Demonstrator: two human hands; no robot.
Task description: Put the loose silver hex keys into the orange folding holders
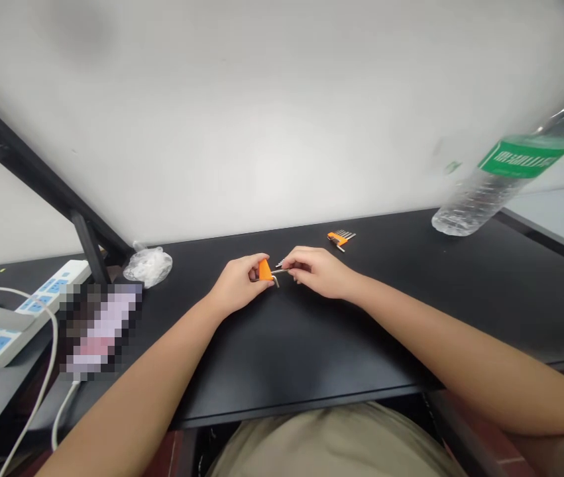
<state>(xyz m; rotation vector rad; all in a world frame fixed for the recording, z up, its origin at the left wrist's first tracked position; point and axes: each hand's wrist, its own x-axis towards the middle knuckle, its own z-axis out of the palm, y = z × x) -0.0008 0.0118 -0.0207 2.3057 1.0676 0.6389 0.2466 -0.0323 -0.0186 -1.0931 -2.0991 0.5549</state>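
My left hand [236, 285] is closed on an orange hex key holder [264, 269], thumb and fingers pinching its sides. A hex key [276, 281] with a bent short end sits at the holder's right side. My right hand [319, 270] pinches a hex key [282, 270] whose shaft runs between the two hands. Several thin silver key ends show just behind my right fingertips; whether they are seated in the holder I cannot tell. Farther back on the black table [282, 358] lies a second orange holder with hex keys [338, 240] fanned out of it.
A tall water bottle [505, 172] with a green label stands at the back right. On the left are a crumpled clear plastic bag [148, 266], a blurred-out phone-like object [103, 331] with a white cable, and a white power strip [38, 308]. A pale wall [272, 119] rises behind the table.
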